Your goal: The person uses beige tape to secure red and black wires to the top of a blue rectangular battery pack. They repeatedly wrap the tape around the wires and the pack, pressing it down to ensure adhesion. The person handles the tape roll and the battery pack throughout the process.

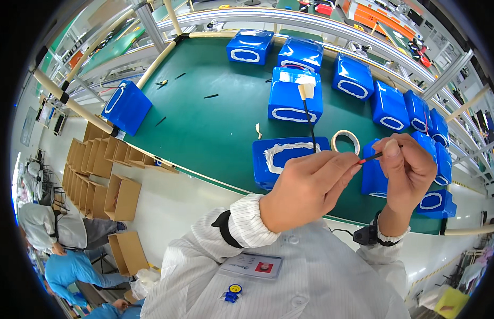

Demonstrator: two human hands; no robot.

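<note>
My left hand is closed in a pinch on a thin wire whose red part shows at the fingertips. Facing it, my right hand pinches a thin black piece, like a sleeve, that meets the red part. From behind my left hand a black cable rises, with a cream tape tab at its upper end. Just below my hands lies a blue-wrapped block, like a battery pack, with a ring of white paste on its face; my left hand partly covers it. A roll of cream tape lies beside it.
Several similar blue blocks stand along the table's far and right sides. Another blue block sits at the left edge. Short black pieces lie scattered. Cardboard boxes and co-workers are on the left.
</note>
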